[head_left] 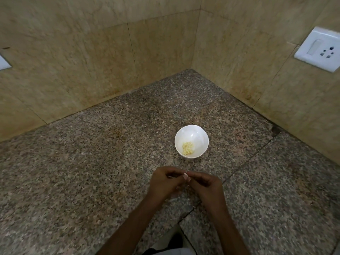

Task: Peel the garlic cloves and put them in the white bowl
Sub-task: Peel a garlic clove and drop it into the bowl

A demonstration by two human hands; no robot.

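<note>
Far left edge, mid-height: corner of a white wall plate (3, 61) on the beige tiles (92, 52). A speckled granite counter (73, 162) fills the lower frame. Bottom centre, I see both forearms coming in. The left hand (163, 183), fingers curled, meets the other hand at the fingertips, w/ a small white garlic piece (185, 174) pinched between them, held above the counter. Can't tell if it's clove or skin. Just above the hands, the white bowl (191, 133) sits on the counter w/ peeled cloves (188, 148) in its bottom. The right hand (207, 184) is curled too, clamped on the same piece. Upper right: white switch-and-socket (318, 48) on the wall.
</note>
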